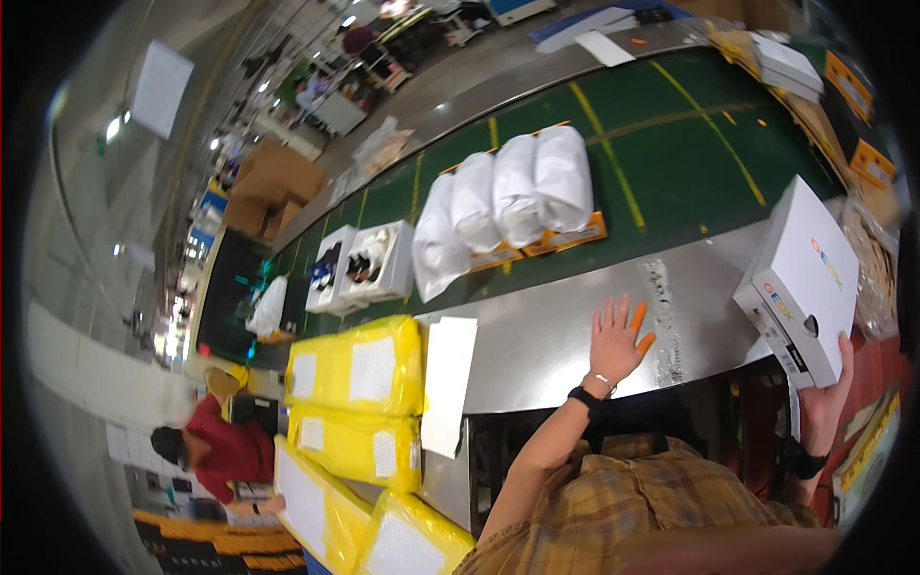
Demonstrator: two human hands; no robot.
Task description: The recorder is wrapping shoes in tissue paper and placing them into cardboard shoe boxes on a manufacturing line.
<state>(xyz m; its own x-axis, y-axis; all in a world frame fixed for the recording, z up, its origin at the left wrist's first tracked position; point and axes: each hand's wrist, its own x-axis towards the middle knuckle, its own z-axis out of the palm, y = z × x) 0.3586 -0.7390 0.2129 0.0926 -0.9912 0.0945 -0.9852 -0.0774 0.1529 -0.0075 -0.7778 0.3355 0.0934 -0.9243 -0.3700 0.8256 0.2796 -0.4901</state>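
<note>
My left hand (614,347) lies open on the bare metal ledge (522,359) beside the conveyor, fingers spread. Two of its fingers wear orange covers, and nothing is in it. At the right, my right hand (826,398) grips the lower corner of a white shoe box (807,273) with coloured lettering. The box is tilted, and its lid looks closed, so its contents are hidden. Part of my right hand is behind the box. Beyond my left hand, several white wrapped bundles (515,192) rest in a row on orange-edged boxes (567,235) on the conveyor.
A green conveyor belt (661,144) with yellow lines runs across. Two open boxes with shoes (369,264) stand on it. Several yellow-wrapped packages (383,369) and white sheets (448,383) lie at the left, near a person in red (230,441). Cartons and packing material (872,254) crowd the right.
</note>
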